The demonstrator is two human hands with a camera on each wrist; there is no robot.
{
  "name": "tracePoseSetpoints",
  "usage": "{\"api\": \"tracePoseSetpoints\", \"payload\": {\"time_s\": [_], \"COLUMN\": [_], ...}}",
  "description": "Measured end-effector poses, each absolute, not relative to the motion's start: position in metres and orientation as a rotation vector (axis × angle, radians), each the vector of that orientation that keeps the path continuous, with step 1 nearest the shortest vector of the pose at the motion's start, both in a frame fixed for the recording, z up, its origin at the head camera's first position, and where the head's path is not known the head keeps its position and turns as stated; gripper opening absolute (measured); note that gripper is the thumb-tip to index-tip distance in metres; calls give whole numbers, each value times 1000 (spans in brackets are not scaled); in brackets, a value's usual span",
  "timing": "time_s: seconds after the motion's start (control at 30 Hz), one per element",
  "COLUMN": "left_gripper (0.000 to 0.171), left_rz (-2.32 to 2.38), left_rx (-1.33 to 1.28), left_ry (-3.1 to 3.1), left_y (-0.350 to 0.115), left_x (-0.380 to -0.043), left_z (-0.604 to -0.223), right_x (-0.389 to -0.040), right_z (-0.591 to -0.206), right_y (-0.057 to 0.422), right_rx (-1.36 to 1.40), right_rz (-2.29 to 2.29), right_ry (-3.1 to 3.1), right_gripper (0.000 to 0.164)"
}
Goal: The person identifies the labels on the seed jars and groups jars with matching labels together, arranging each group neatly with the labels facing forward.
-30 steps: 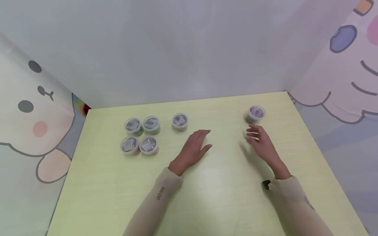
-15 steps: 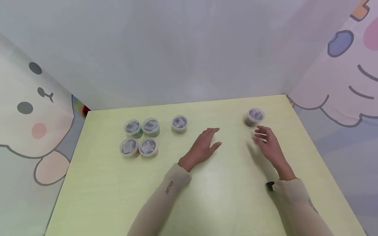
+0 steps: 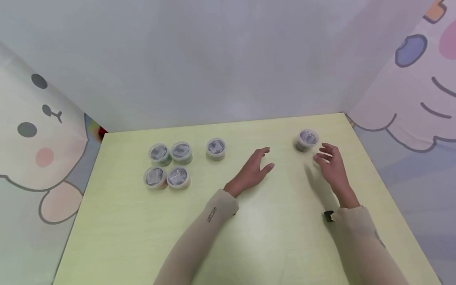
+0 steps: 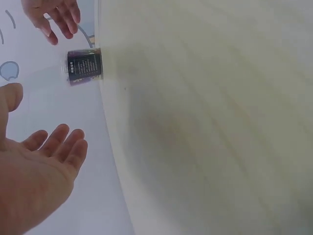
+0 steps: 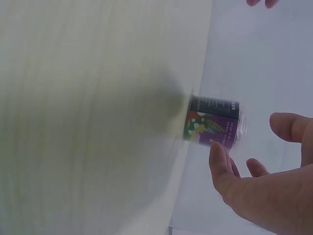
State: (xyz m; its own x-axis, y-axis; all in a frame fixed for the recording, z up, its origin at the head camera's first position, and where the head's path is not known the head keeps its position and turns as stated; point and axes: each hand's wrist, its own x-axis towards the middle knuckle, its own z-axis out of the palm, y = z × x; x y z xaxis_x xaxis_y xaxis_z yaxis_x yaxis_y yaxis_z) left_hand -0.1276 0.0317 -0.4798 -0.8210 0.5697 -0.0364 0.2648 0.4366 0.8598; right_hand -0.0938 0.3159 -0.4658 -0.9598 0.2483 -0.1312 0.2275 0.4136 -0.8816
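At the back right of the table stands a small round lidded tub [image 3: 307,140] with a dark, colourful label, seen side-on in the right wrist view as a labelled tub [image 5: 213,121]. Just to its right my right hand [image 3: 333,170] hovers with loosely bent fingers, apart from the tub and holding nothing. My left hand [image 3: 251,172] reaches over the middle of the table, thumb and fingers spread, with nothing in it. In the left wrist view the left palm [image 4: 39,176] faces the tub [image 4: 84,67] from a distance.
Another lidded tub [image 3: 215,149] stands alone left of centre. Farther left, several similar tubs [image 3: 179,177] sit close together in two rows on the pale yellow table [image 3: 124,237]. A grey-white curtain [image 3: 221,63] hangs behind the table's back edge.
Both hands have moved to the right and slightly away from me. The right hand has passed from in front of the lone right tub to its right side. The tubs stay put.
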Motion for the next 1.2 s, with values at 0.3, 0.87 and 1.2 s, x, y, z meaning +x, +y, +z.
{"api": "tracePoseSetpoints", "payload": {"time_s": [0.3, 0.87, 1.2], "left_gripper": [63, 68, 76], "left_rz": [1544, 1609, 1599], "left_rx": [581, 497, 367], "left_ry": [2174, 2039, 1982], "left_y": [59, 110, 131], "left_x": [-137, -155, -155], "left_z": [-483, -482, -479], "right_x": [-112, -134, -144], "right_z": [-468, -470, -475], "right_y": [326, 329, 335], "right_rx": [-508, -438, -358], "right_rz": [1672, 1760, 1806], "right_ry": [-2606, -2672, -2729], "right_gripper": [69, 82, 87]}}
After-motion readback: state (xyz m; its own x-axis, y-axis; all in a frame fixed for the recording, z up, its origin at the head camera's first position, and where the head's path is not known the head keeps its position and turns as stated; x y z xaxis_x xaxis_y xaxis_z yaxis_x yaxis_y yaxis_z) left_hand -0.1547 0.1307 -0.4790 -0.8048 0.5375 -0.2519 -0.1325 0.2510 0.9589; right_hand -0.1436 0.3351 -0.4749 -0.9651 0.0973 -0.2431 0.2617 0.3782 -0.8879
